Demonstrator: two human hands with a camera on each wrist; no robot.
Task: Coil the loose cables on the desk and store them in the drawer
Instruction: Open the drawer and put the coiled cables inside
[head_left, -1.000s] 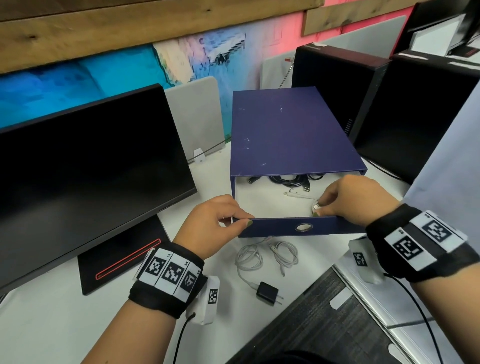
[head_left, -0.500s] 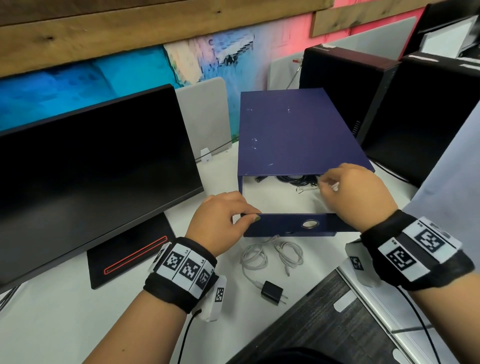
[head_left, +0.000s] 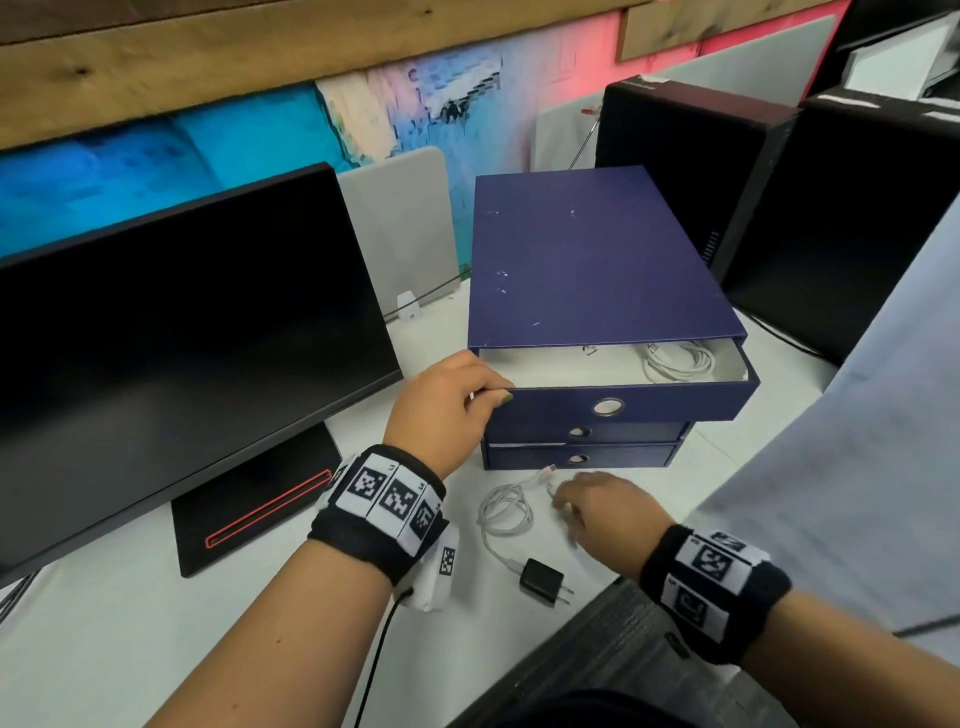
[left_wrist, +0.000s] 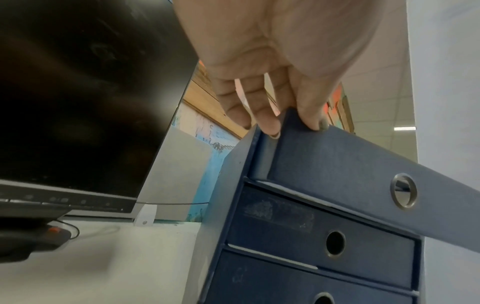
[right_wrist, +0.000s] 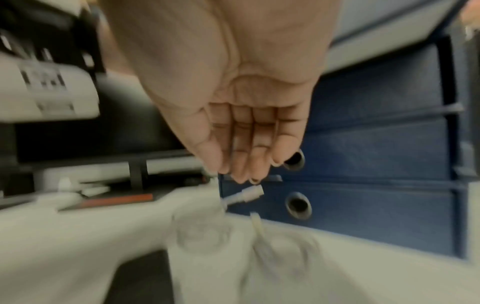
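Observation:
A dark blue drawer unit (head_left: 587, 260) stands on the white desk, its top drawer (head_left: 623, 402) pulled out. A coiled white cable (head_left: 675, 361) lies inside at the right. My left hand (head_left: 447, 410) pinches the drawer's front left corner (left_wrist: 291, 121), thumb on top. A loose white cable (head_left: 504, 512) with a black plug adapter (head_left: 541, 580) lies on the desk below the unit. My right hand (head_left: 597, 512) hovers over that cable with straight fingers (right_wrist: 244, 156), holding nothing; a white connector (right_wrist: 244, 196) shows just beyond the fingertips.
A black monitor (head_left: 171, 338) on its stand (head_left: 249, 504) fills the left. Two black computer towers (head_left: 779, 208) stand behind the unit at the right. A grey partition (head_left: 857, 441) and a dark patterned surface (head_left: 597, 670) border the near right.
My right hand left the drawer, where a white cable now lies, and dropped to the loose cable on the desk. The left hand kept its grip on the drawer front.

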